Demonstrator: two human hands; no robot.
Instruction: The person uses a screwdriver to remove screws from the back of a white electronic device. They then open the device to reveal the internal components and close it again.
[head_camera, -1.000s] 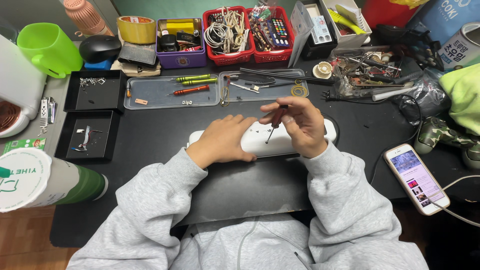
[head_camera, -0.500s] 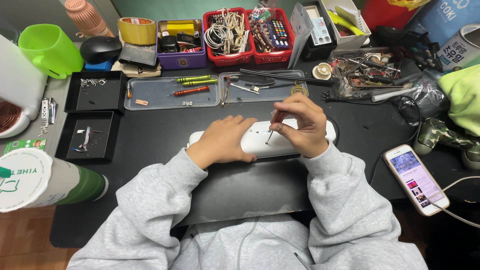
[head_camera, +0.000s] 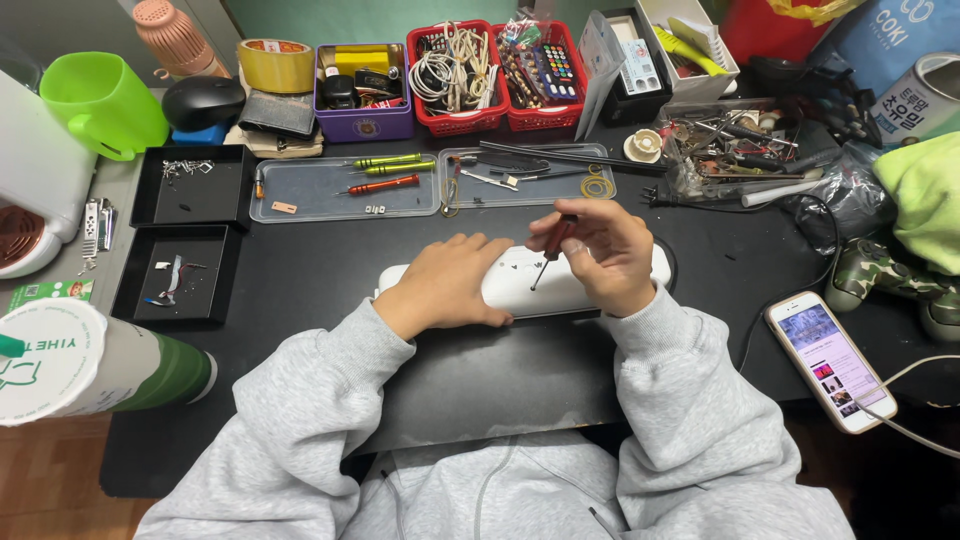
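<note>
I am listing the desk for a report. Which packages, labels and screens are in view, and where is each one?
Smartphone: right of the right sleeve, flat, lit screen with small pictures.
Cup: front left, on its side, white lid, green body.
Blue bag: far right corner, white print.
Tape roll: far left, yellow.

The device (head_camera: 520, 280) under the hands is white, and the screwdriver (head_camera: 552, 245) on it has a dark red handle. Both sleeves (head_camera: 320, 400) are heather grey. The mat (head_camera: 480, 370) is black. Far left stands a lime green cup (head_camera: 100, 100); near left lies a white and green bottle (head_camera: 90, 365). Two far baskets (head_camera: 500, 70) are red, one box (head_camera: 362, 95) purple. The controller (head_camera: 885, 280) at right wears green camouflage.
</note>
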